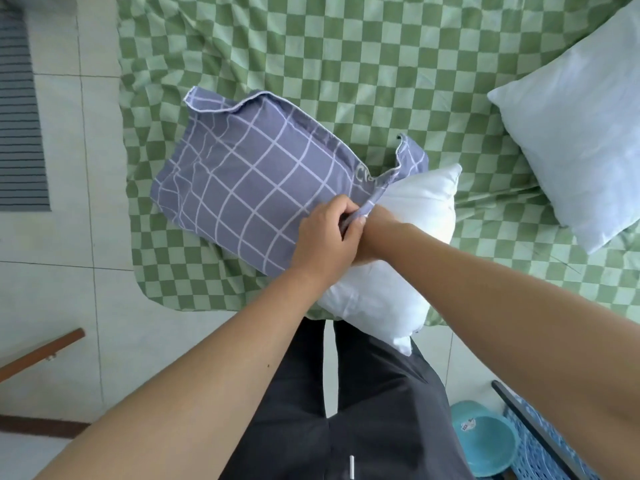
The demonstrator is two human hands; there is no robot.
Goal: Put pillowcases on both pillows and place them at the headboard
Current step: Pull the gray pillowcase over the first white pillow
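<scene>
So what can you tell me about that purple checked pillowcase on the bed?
The pillowcase looks like thin woven cloth, greyish purple with a white grid and white piping along its rim. It lies crumpled on the green checked bedsheet, part-way over one end of a bare white pillow, most of which still sticks out. Some white lettering shows near the opening, too folded to read. The left hand pinches its open edge; the right hand, mostly hidden, meets it there.

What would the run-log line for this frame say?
left hand grips pillowcase hem | right hand partly hidden | pillow half-cased | second pillow bare
</scene>
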